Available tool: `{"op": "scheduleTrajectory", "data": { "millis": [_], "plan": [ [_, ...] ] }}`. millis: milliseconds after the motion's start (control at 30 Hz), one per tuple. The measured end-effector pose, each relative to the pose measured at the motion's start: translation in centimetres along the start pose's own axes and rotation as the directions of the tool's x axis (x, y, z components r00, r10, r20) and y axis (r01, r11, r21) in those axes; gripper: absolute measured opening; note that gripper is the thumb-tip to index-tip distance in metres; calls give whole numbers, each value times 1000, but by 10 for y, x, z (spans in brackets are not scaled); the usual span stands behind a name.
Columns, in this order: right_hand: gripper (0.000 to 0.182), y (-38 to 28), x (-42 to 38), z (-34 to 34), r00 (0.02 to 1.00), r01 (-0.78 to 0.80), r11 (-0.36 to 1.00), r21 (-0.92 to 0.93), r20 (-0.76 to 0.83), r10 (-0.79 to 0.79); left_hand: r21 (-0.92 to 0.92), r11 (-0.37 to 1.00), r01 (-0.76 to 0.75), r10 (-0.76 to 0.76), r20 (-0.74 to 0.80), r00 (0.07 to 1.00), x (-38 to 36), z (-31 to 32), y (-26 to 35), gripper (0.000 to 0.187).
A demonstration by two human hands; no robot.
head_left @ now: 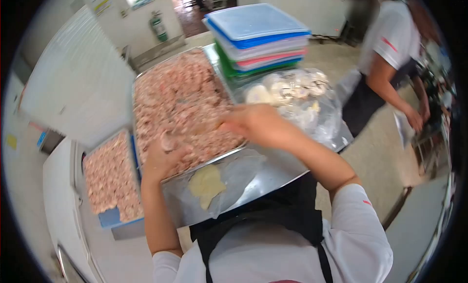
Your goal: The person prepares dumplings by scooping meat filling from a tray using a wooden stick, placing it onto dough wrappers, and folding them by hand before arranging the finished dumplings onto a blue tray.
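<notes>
A large metal tray (175, 90) holds a thick layer of pinkish minced filling. Over its lower left part is my left hand (163, 158), fingers curled around something small and pinkish that I cannot make out. My right hand (248, 122) reaches over the tray's right side, its fingers closed on something blurred, perhaps a thin tool, near the filling. Below the tray, a pale yellowish flat piece (207, 185) lies on a clear plastic sheet on the metal table (263, 178). Right of the tray sits a clear plastic bag (312, 112) with whitish round items inside.
A blue tray (111, 218) of lumpy pinkish pieces stands at the left. Stacked lidded plastic containers (256, 24) are behind the bag. Beside a white upright panel (73, 83) is the large tray. Another person (390, 44) stands at the right, bare hands apart from mine.
</notes>
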State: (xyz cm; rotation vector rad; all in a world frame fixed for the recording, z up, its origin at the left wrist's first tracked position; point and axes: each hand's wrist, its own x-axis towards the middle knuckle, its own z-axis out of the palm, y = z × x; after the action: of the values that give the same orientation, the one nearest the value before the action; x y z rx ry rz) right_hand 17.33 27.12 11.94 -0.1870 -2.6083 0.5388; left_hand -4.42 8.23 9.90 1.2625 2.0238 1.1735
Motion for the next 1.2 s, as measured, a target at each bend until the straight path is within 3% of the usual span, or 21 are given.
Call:
{"op": "scheduleTrajectory", "data": {
  "millis": [67, 133, 200, 233, 300, 367, 400, 433, 467, 533, 567, 700, 767, 800, 867, 900, 967, 1033, 1100, 1167, 1200],
  "plan": [
    [25, 8, 2, -17, 995, -98, 977, 190, -7, 102, -107, 994, -18, 12, -53, 999, -7, 0, 2, 60],
    [27, 6, 1, -37, 986, -148, 951, 272, 116, 120, -209, 976, -60, 39, -104, 994, -13, -1, 11, 68],
    [28, 1, -1, -38, 985, -135, 942, 308, 143, 94, 68, 915, -398, 404, -139, 904, -14, -3, 29, 63],
    [28, -5, -3, -38, 982, -143, 936, 320, 165, 94, 78, 916, -392, 400, -144, 905, -12, -5, 29, 63],
    [29, -16, -1, -24, 982, -132, 932, 338, 175, 75, 68, 948, -312, 307, 79, 948, -8, -6, 21, 53],
    [25, -13, -1, -5, 969, -11, 942, 334, 235, -72, 4, 939, -345, 344, 74, 936, -3, -4, 10, 42],
    [25, -14, 1, -8, 970, -13, 941, 338, 234, -70, 35, 964, -263, 255, 156, 954, 0, -6, 9, 41],
    [24, -16, 4, -16, 984, 19, 992, 121, 176, -41, 73, 981, -182, 161, 230, 960, 2, -7, 7, 40],
    [24, -17, 7, -21, 993, 40, 994, -104, 113, -28, 75, 981, -179, 158, 228, 961, 3, -6, 1, 40],
    [23, -29, 4, -16, 996, 71, 991, -115, 63, -64, -230, 973, 19, -17, 8, 1000, 1, -1, -7, 34],
    [22, -34, 4, -12, 996, 92, 987, -129, 10, -92, -228, 973, 25, -25, 1, 1000, -1, -2, -8, 34],
    [24, -9, 15, -12, 996, 71, 993, -97, 63, -65, 19, 995, -98, 97, 49, 994, 1, -9, -3, 39],
    [27, -4, 19, -36, 998, -48, 987, 152, 34, 43, -306, 951, -46, 41, -23, 999, -5, -7, -7, 44],
    [27, -6, 19, -49, 984, -144, 957, 250, 139, 112, -304, 952, -44, 40, -21, 999, -4, -8, -4, 44],
    [27, -9, 15, -46, 978, -117, 958, 263, 197, 65, -54, 893, -447, 437, -142, 888, -4, -9, 9, 43],
    [27, -12, 12, -45, 967, -86, 958, 272, 254, 15, -55, 892, -448, 438, -138, 888, -5, -11, 16, 43],
    [27, -23, 11, -24, 944, -117, 943, 311, 331, 7, -167, 927, -335, 360, 150, 921, -6, -15, 27, 41],
    [26, -19, 9, -9, 914, -151, 924, 351, 406, -5, -56, 929, -366, 369, 219, 903, -1, -15, 16, 38],
    [26, -13, 10, -6, 965, 53, 990, 132, 248, -85, 57, 915, -399, 368, 285, 885, 0, -14, 13, 35],
    [26, -28, 7, -16, 987, 37, 998, 52, 153, -44, -191, 977, 96, -59, 195, 979, -4, -12, 15, 30],
    [26, -34, 6, -20, 998, 12, 999, -30, 57, -11, -186, 978, 98, -61, 196, 979, -3, -13, 11, 30]
  ]
}}
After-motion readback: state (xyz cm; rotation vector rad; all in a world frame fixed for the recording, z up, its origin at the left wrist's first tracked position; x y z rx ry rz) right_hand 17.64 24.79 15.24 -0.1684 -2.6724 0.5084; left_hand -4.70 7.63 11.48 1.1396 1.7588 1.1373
